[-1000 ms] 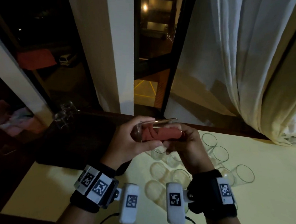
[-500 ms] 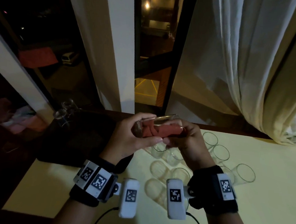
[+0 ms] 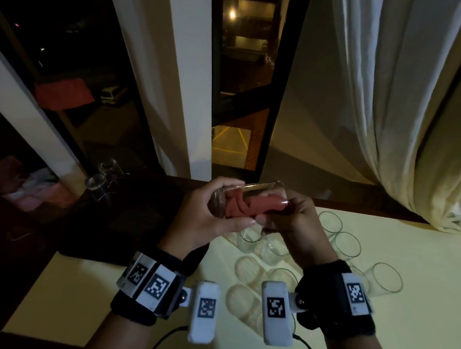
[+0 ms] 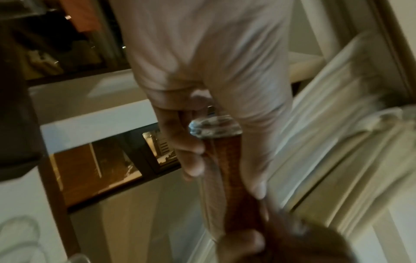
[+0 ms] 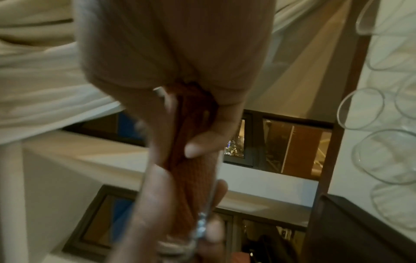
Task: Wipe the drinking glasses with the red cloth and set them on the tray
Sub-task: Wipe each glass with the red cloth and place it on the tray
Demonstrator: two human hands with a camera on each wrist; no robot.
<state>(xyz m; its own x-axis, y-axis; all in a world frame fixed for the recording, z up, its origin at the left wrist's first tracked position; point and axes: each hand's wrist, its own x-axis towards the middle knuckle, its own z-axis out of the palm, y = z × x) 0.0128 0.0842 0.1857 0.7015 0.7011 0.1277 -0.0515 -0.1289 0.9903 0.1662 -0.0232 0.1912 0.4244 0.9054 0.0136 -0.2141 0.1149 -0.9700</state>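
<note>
Glass (image 3: pixel 245 199) is up in the air sideways over the pale surface (image 3: pixel 376 331), left hand (image 3: pixel 207 218) fingers wrapped round its base end. Red cloth (image 3: pixel 251 206) is stuffed inside, right hand (image 3: pixel 294 221) fingers pinching it at the rim. More glasses (image 3: pixel 348 245) sit below, dark tray (image 3: pixel 129 222) off to the left with a couple glasses (image 3: pixel 99 181) at its far corner.

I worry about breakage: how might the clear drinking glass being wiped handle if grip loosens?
The clear drinking glass looks thin-walled, so probably fragile. It lies sideways in the left hand; round and smooth, it would likely slip and roll.
</note>
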